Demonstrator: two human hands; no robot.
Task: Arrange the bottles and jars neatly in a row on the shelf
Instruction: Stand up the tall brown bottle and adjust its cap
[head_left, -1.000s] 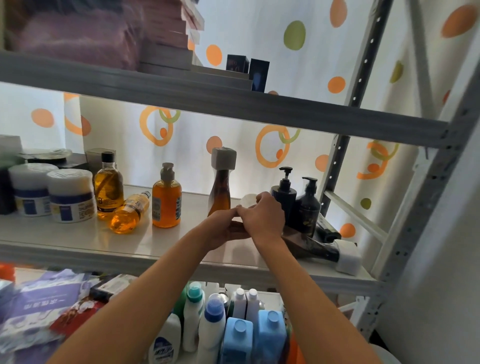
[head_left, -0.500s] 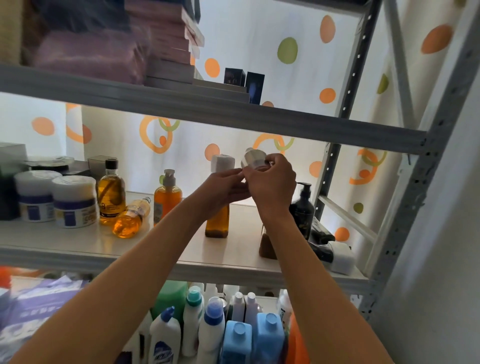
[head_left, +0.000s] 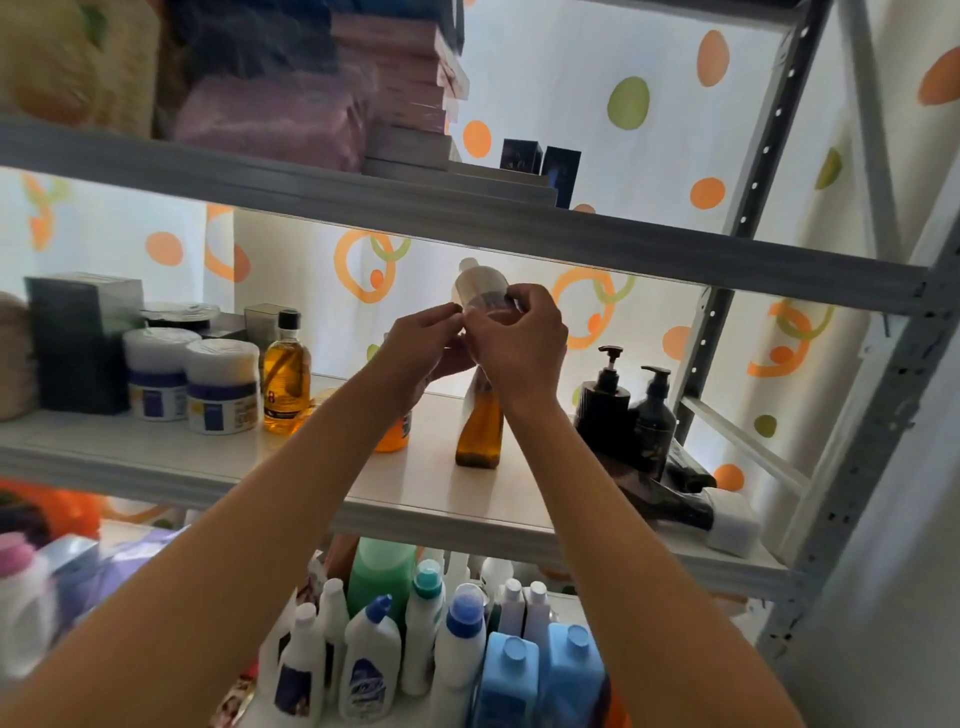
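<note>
Bottles and jars stand scattered along the white shelf, and the landmark among them is the tall amber bottle upright near the middle. Above that bottle, both hands are raised and meet around a small clear bottle held in the air, well off the shelf. The right hand is wrapped around its lower part with the fingers pinched at its front; the left hand has its fingertips closed against the same bottle's side, perhaps picking at a label or seal, though that is too small to tell. To the left of the amber bottle an orange pump bottle is mostly hidden behind the left forearm, and farther left stand a golden oil bottle and two white jars. To its right stand two black pump bottles, with a dark bottle lying on its side beyond them. The step in hand looks like readying the small bottle for placing. Next it likely needs setting upright in the gap beside the amber bottle, lowered carefully so neighbours are not knocked, and the toppled dark bottle remains to be stood up.
</note>
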